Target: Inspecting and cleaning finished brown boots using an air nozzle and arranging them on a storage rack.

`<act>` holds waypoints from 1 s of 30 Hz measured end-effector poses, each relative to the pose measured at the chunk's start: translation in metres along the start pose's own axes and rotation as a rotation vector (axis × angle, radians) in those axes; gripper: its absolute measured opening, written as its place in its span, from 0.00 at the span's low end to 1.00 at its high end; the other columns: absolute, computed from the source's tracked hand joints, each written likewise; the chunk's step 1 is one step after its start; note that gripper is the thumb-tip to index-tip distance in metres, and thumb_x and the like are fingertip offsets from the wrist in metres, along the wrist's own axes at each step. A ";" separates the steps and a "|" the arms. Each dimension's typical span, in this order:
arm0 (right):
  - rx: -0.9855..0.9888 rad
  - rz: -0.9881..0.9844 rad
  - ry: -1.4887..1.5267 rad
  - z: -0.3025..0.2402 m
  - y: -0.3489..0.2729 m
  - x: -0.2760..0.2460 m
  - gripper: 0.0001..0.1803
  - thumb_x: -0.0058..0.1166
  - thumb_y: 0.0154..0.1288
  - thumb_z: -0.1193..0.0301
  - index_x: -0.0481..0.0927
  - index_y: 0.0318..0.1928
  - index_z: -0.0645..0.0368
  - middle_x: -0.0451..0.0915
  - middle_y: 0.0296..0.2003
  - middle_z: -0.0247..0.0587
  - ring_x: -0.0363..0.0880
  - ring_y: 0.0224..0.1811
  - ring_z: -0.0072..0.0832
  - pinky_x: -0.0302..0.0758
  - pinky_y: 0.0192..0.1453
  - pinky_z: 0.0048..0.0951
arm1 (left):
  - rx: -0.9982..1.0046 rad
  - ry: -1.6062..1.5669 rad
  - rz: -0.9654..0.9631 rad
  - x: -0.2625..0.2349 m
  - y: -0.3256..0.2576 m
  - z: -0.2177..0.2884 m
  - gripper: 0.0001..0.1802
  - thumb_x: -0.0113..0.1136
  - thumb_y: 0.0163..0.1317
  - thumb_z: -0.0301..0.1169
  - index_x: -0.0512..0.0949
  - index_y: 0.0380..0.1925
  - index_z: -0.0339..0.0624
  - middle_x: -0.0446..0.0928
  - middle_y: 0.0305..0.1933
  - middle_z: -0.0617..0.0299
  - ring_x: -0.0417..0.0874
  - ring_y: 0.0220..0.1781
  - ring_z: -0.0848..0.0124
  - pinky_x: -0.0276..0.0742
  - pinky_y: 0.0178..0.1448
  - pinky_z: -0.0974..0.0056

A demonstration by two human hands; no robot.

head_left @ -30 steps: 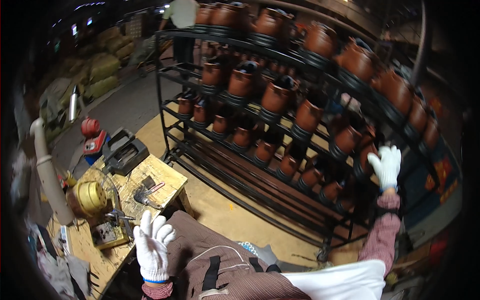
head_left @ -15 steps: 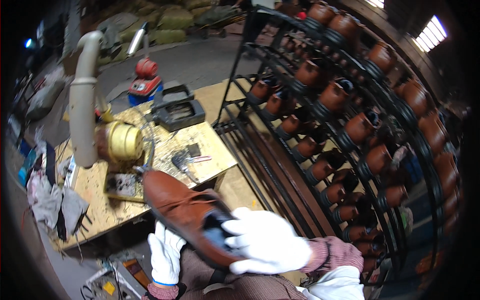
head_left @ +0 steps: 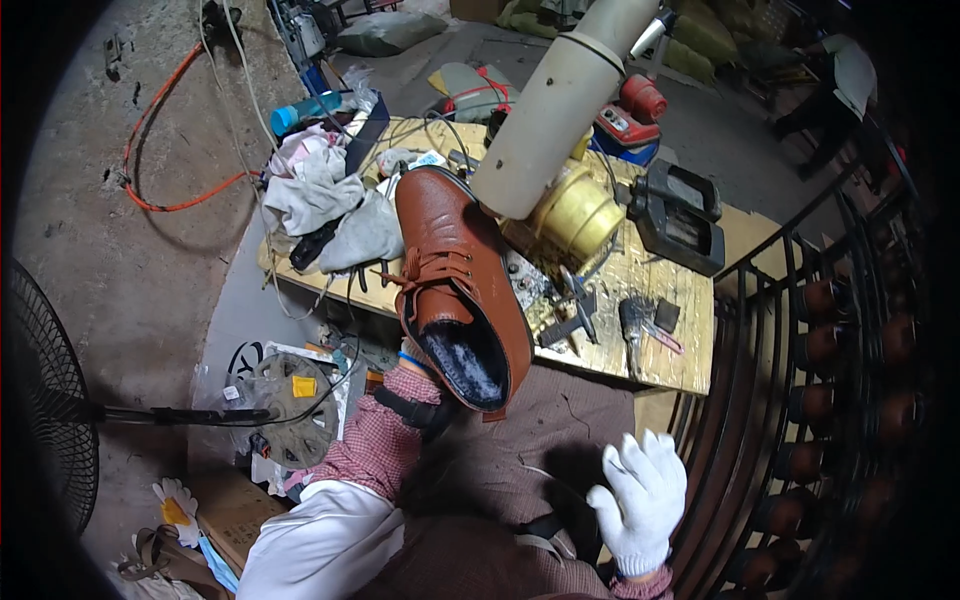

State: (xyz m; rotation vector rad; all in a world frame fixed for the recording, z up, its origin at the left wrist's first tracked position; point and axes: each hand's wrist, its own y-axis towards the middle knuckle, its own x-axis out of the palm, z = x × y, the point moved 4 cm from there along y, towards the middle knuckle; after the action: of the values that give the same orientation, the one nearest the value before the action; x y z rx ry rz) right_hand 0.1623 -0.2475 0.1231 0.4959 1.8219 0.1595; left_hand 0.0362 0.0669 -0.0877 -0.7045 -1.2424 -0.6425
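A brown leather lace-up shoe (head_left: 480, 295) hangs over the near edge of the wooden workbench (head_left: 665, 370), toe pointing away and dark fleecy lining showing. My left hand holds it from below. The shoe hides those fingers; only the glove's cuff (head_left: 415, 360) and the checked sleeve (head_left: 385, 420) show. In a white knit glove, my right hand (head_left: 640, 500) is open with fingers spread, apart from the shoe and to its right above my lap. Beyond the toe is a machine with a thick grey pipe (head_left: 550, 120) and a yellow round housing (head_left: 575, 215).
Grey rags (head_left: 315, 200) lie on the bench's left, a brush (head_left: 635, 320) and black trays (head_left: 680, 220) on its right. A rack of brown footwear (head_left: 820, 350) stands at right. A fan (head_left: 50, 400) is at left. A person (head_left: 840, 85) stands far back right.
My right hand has let go of the shoe and moved off to the right, fingers spread. The shoe stays in my left hand, toe now pointing farther away. The view has swung left.
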 end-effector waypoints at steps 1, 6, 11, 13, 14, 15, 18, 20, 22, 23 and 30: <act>0.102 -0.004 -0.034 0.004 -0.021 0.003 0.23 0.67 0.53 0.60 0.87 0.47 0.61 0.84 0.48 0.48 0.80 0.56 0.52 0.72 0.64 0.53 | 0.051 0.044 0.056 -0.001 0.007 0.003 0.37 0.42 0.78 0.61 0.64 0.75 0.48 0.73 0.71 0.53 0.78 0.67 0.51 0.75 0.73 0.44; 0.687 -0.026 0.662 0.041 -0.116 0.042 0.32 0.55 0.77 0.66 0.65 0.77 0.58 0.72 0.72 0.52 0.71 0.74 0.50 0.63 0.79 0.55 | 0.097 0.069 -0.013 0.046 -0.009 -0.001 0.40 0.44 0.76 0.64 0.63 0.75 0.48 0.71 0.72 0.52 0.77 0.68 0.51 0.75 0.74 0.44; 0.278 -0.071 0.008 0.023 -0.064 0.027 0.21 0.68 0.54 0.62 0.88 0.46 0.59 0.85 0.49 0.47 0.81 0.58 0.51 0.71 0.69 0.53 | 0.167 0.095 -0.042 0.089 -0.039 0.011 0.44 0.47 0.73 0.67 0.62 0.76 0.47 0.70 0.74 0.51 0.76 0.70 0.51 0.74 0.74 0.43; 0.253 -0.073 0.043 0.017 -0.050 0.032 0.19 0.69 0.51 0.67 0.89 0.44 0.60 0.87 0.47 0.48 0.82 0.58 0.52 0.69 0.71 0.52 | 0.270 -0.424 -0.457 0.099 -0.037 0.001 0.42 0.51 0.73 0.62 0.63 0.75 0.45 0.71 0.72 0.49 0.78 0.67 0.51 0.76 0.73 0.46; 0.248 -0.088 0.044 0.020 -0.048 0.037 0.19 0.69 0.51 0.67 0.89 0.44 0.60 0.87 0.47 0.48 0.82 0.58 0.52 0.69 0.71 0.52 | 0.316 -0.969 -0.875 0.087 -0.024 -0.018 0.38 0.54 0.74 0.56 0.65 0.74 0.42 0.74 0.70 0.47 0.81 0.64 0.52 0.77 0.72 0.48; 0.229 -0.084 0.027 0.028 -0.051 0.038 0.20 0.68 0.54 0.63 0.88 0.46 0.59 0.86 0.50 0.47 0.81 0.59 0.51 0.69 0.72 0.53 | 0.148 -0.370 -0.355 0.087 -0.030 -0.025 0.47 0.46 0.71 0.67 0.61 0.76 0.42 0.71 0.72 0.46 0.78 0.68 0.50 0.74 0.74 0.44; 0.156 -0.090 0.041 0.025 -0.039 0.041 0.21 0.68 0.58 0.60 0.88 0.49 0.59 0.85 0.50 0.46 0.80 0.60 0.51 0.69 0.72 0.55 | -0.179 0.078 -0.229 0.082 -0.058 -0.017 0.47 0.41 0.75 0.69 0.63 0.76 0.41 0.71 0.73 0.48 0.73 0.73 0.54 0.72 0.76 0.45; 0.109 -0.137 0.077 0.022 -0.033 0.043 0.22 0.68 0.58 0.60 0.88 0.49 0.59 0.85 0.50 0.47 0.80 0.60 0.52 0.69 0.71 0.55 | -0.133 0.183 0.075 0.074 -0.057 -0.017 0.45 0.39 0.76 0.68 0.63 0.76 0.42 0.71 0.74 0.51 0.74 0.73 0.55 0.71 0.78 0.48; 0.124 -0.125 0.075 0.019 -0.033 0.044 0.19 0.69 0.54 0.64 0.89 0.46 0.59 0.87 0.48 0.46 0.81 0.60 0.52 0.69 0.71 0.52 | -0.084 0.290 0.145 0.083 -0.046 -0.015 0.43 0.40 0.77 0.66 0.65 0.76 0.43 0.73 0.73 0.52 0.76 0.72 0.57 0.72 0.77 0.50; 0.139 -0.145 0.063 0.020 -0.039 0.047 0.20 0.68 0.56 0.62 0.89 0.47 0.58 0.86 0.49 0.46 0.80 0.60 0.51 0.68 0.72 0.54 | -0.037 0.399 0.215 0.085 -0.040 -0.010 0.42 0.41 0.77 0.65 0.66 0.75 0.43 0.74 0.73 0.53 0.78 0.71 0.58 0.74 0.76 0.52; 0.234 -0.098 0.078 0.032 -0.065 0.055 0.18 0.69 0.54 0.63 0.89 0.44 0.58 0.88 0.46 0.44 0.82 0.58 0.49 0.70 0.71 0.51 | 0.187 0.612 0.294 0.089 -0.011 0.006 0.35 0.51 0.78 0.55 0.68 0.74 0.43 0.77 0.69 0.54 0.82 0.66 0.60 0.81 0.70 0.54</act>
State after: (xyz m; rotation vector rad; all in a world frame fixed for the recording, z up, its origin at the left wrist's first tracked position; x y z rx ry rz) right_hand 0.1633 -0.2881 0.0415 0.5684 1.9476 -0.1042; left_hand 0.0421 0.0593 0.0016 -0.4688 -0.6064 -0.4413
